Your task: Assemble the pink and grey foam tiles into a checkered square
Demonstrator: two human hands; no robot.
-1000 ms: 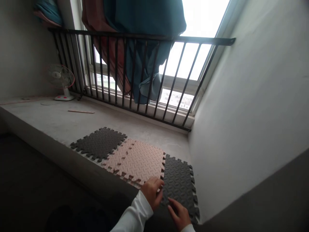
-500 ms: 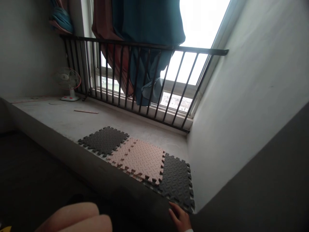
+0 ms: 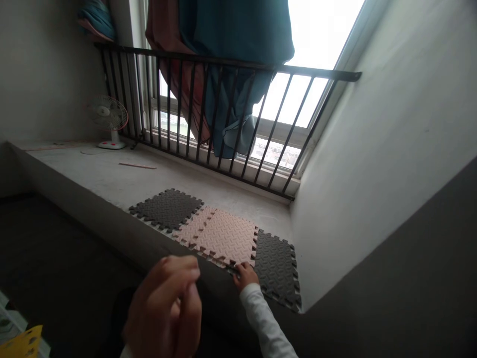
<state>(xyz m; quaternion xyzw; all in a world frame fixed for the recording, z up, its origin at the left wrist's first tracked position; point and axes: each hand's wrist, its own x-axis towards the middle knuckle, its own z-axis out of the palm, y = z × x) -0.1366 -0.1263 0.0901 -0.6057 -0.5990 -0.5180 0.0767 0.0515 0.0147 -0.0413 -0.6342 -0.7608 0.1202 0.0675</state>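
Right hand (image 3: 246,275) at five o'clock of the pink mat (image 3: 231,236), best light-fingered; left hand (image 3: 166,308) curled, both grips unclear

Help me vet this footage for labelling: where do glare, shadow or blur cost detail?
In the head view, the upper window glares white and the floor at lower left sinks into shadow; also in the head view, the left hand, close to the lens, looks soft, while the pink mat has readable texture.

Right hand (image 3: 246,276) at the near corner of the pink mat (image 3: 229,234), beside a black mat (image 3: 276,264), left hand (image 3: 164,308) apart.
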